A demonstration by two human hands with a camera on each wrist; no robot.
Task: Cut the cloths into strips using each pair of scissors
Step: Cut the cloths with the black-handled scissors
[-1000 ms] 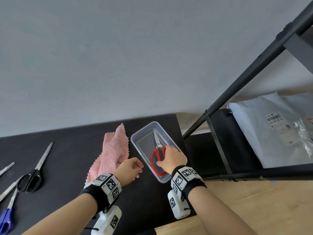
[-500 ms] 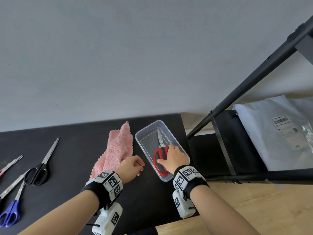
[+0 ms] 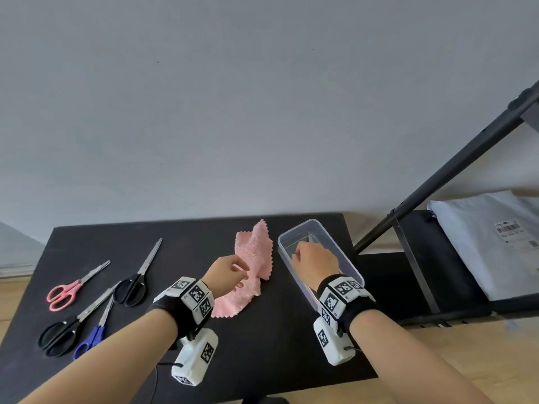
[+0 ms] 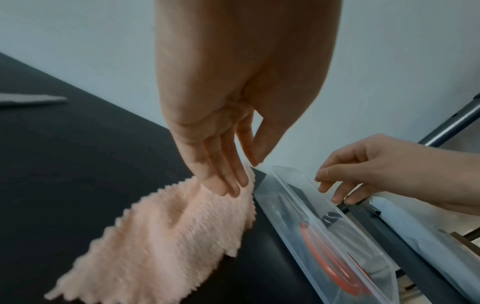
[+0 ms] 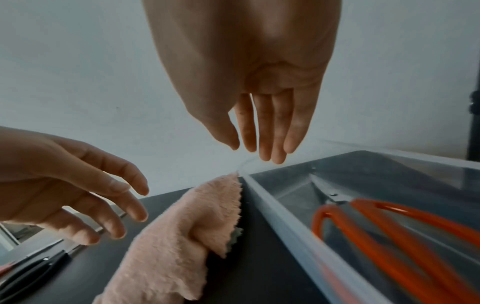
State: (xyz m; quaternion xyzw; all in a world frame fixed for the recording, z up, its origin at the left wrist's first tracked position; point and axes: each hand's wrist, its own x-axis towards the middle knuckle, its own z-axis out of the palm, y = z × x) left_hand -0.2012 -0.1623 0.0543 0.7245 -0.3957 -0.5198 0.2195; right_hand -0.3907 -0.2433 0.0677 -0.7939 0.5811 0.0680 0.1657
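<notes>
Both hands hang over the right half of the black table (image 3: 262, 345) holding nothing: the left hand (image 3: 226, 275) hovers with loosely extended fingers just above the pink cloth (image 3: 253, 258), and the right hand (image 3: 315, 263), fingers relaxed and pointing down, is above the clear plastic container (image 5: 291, 226) in which the red-handled scissors (image 5: 389, 226) lie. Four more pairs lie well apart on the table's left side: pink scissors (image 3: 73, 287), two pairs of black scissors (image 3: 137, 281) (image 3: 67, 330) and blue scissors (image 3: 96, 330).
</notes>
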